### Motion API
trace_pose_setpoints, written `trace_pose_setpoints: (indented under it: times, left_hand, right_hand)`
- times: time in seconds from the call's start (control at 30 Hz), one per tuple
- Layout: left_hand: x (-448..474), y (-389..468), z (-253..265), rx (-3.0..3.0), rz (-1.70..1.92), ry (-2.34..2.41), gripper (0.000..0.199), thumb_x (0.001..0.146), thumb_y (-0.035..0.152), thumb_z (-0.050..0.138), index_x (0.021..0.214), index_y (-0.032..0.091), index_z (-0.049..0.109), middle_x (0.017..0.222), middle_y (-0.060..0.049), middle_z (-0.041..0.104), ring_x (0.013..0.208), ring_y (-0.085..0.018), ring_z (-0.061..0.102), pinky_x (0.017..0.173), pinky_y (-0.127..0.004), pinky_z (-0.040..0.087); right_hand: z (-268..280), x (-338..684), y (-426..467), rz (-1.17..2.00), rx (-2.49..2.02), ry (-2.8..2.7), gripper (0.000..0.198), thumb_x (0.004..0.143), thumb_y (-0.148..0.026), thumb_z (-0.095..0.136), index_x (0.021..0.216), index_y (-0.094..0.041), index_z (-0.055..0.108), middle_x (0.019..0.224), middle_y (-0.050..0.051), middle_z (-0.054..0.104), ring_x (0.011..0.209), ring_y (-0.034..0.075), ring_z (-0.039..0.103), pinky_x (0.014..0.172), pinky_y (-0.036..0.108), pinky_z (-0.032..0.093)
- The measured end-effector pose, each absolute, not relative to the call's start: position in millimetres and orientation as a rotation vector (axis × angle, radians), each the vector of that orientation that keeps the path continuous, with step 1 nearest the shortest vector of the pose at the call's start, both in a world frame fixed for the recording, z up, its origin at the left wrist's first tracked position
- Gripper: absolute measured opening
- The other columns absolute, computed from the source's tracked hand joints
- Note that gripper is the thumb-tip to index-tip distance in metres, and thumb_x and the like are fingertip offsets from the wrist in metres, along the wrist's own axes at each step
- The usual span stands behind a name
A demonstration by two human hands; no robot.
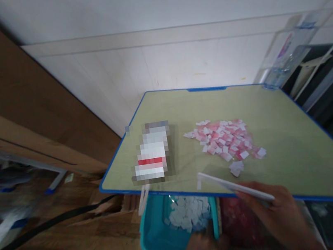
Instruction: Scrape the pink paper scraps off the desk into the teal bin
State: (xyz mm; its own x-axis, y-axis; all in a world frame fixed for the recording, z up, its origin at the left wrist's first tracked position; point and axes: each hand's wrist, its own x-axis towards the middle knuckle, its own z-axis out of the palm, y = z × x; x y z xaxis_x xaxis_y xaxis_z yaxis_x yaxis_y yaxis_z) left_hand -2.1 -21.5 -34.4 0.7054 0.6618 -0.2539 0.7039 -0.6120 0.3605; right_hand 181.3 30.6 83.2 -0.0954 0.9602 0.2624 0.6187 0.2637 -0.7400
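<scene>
My right hand [275, 205] is closed around a long, thin white stick [231, 183] over the table's front edge. At the stick's far tip is a small white piece [199, 184]; I cannot tell whether it is attached. Below the edge, my left hand [204, 249] is closed beside a teal basin [150, 240], blurred, with a short dark thing [211, 230] rising from its fingers. Many small white paper pieces [188, 211] lie in the basin. On the table, a pile of pink and white paper pieces [224, 137] spreads out, with a small white clump [237, 168] in front.
The pale green table [292, 131] has a blue rim. A pixelated, phone-like white object [152, 154] lies at its left, with a white strap [144, 199] hanging over the edge. A clear plastic bottle [287, 56] stands at the back right corner. A white wall [176, 65] rises behind.
</scene>
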Motion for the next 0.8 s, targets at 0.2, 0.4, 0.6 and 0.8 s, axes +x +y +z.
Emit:
trace_pose_setpoints:
  times: [0.2, 0.4, 0.6, 0.8]
  left_hand:
    - [-3, -20, -29, 2.451, -0.171, 1.027, 0.022, 0.079, 0.016, 0.062, 0.1, 0.02, 0.057, 0.09, -0.01, 0.066, 0.074, -0.027, 0.065, 0.06, -0.034, 0.053]
    - [-2, -19, -26, 2.43, -0.159, 1.026, 0.021, 0.078, 0.017, 0.063, 0.098, 0.019, 0.057, 0.09, -0.011, 0.066, 0.073, -0.027, 0.065, 0.059, -0.035, 0.054]
    - [-2, -20, -32, 2.453, -0.167, 1.031, 0.02, 0.078, 0.018, 0.064, 0.097, 0.018, 0.057, 0.09, -0.011, 0.065, 0.073, -0.027, 0.065, 0.059, -0.035, 0.054]
    - [-3, -20, -29, 2.435, -0.166, 1.044, 0.023, 0.076, 0.019, 0.065, 0.097, 0.02, 0.057, 0.098, -0.014, 0.064, 0.075, -0.028, 0.065, 0.061, -0.037, 0.054]
  right_hand:
    - [86, 172, 23, 0.658, -1.394, -1.87, 0.026, 0.086, -0.027, 0.047, 0.088, -0.028, 0.073, 0.08, -0.001, 0.076, 0.068, 0.016, 0.071, 0.062, 0.021, 0.056]
    - [88, 178, 22, 0.49, -1.366, -1.961, 0.024, 0.085, -0.027, 0.05, 0.088, -0.028, 0.073, 0.078, -0.001, 0.076, 0.067, 0.016, 0.072, 0.059, 0.018, 0.055]
    - [83, 182, 16, 0.5, -1.344, -1.989, 0.026, 0.086, -0.027, 0.048, 0.089, -0.027, 0.073, 0.08, 0.0, 0.076, 0.069, 0.016, 0.072, 0.062, 0.019, 0.056]
    - [84, 185, 9, 0.455, -1.383, -1.804, 0.02, 0.082, -0.028, 0.054, 0.083, -0.03, 0.073, 0.075, -0.004, 0.076, 0.065, 0.015, 0.071, 0.061, 0.017, 0.055]
